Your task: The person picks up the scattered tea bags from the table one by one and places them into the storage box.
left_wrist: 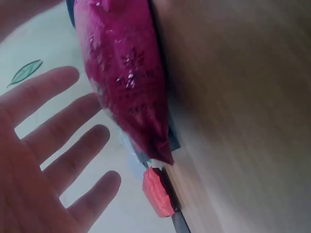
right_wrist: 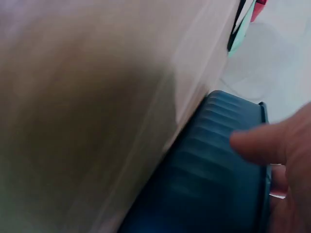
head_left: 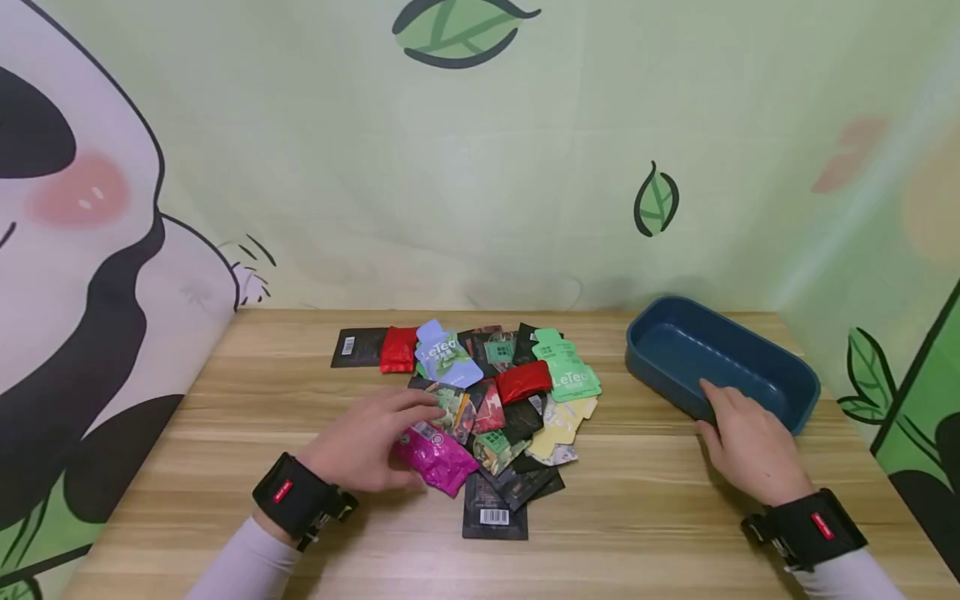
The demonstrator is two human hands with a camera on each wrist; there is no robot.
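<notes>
My left hand [head_left: 369, 442] is beside a shiny magenta packet [head_left: 437, 457] at the near left of a pile of packets. In the left wrist view, its fingers [left_wrist: 77, 160] are extended and spread alongside this packet [left_wrist: 127, 77]. My right hand [head_left: 753, 446] is at the near long side of a dark blue rectangular basin [head_left: 678, 385]. Its thumb is outside the wall and its other fingers reach over the rim, pinching it. In the right wrist view, the thumb [right_wrist: 262, 143] overlaps the ribbed outer wall [right_wrist: 194, 174].
Left of the basin, the pile holds several black packets [head_left: 495, 508], a red packet [head_left: 523, 382], a blue pouch [head_left: 450, 358], green pouches [head_left: 567, 371] and a yellow pouch [head_left: 558, 425]. Behind the wooden table [head_left: 615, 517] hangs a printed backdrop [head_left: 510, 192].
</notes>
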